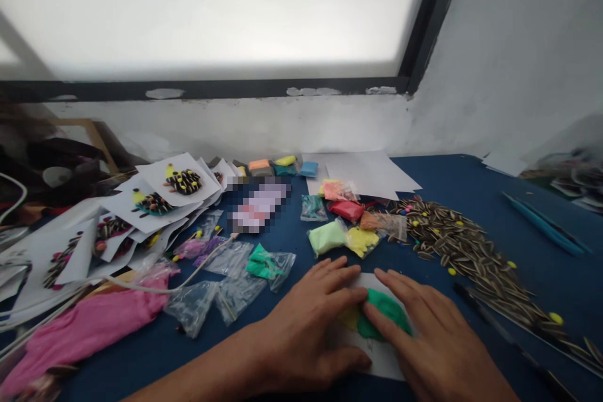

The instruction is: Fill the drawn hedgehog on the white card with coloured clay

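A flattened piece of green modelling clay [385,314] lies on a small white card [384,361] in front of me. Just left of it, a patch of yellow clay [349,318] shows partly under my fingers. My left hand [311,320] rests over the card's left side, fingers stretched out and fingertips at the clay's edge. From the other side my right hand [436,333] reaches in, open, with its index finger laid along the green clay. Neither hand grips anything. Faint pencil marks show on the card below the clay.
Sunflower seeds [461,245] spread across the right, beside a dark pen [504,326]. Bagged clay [327,237] lies ahead; white sheets [372,173] are behind. At left are stacked seed-picture cards [179,182], pink clay [94,330], a cable [188,279] and a blurred-out phone [259,207].
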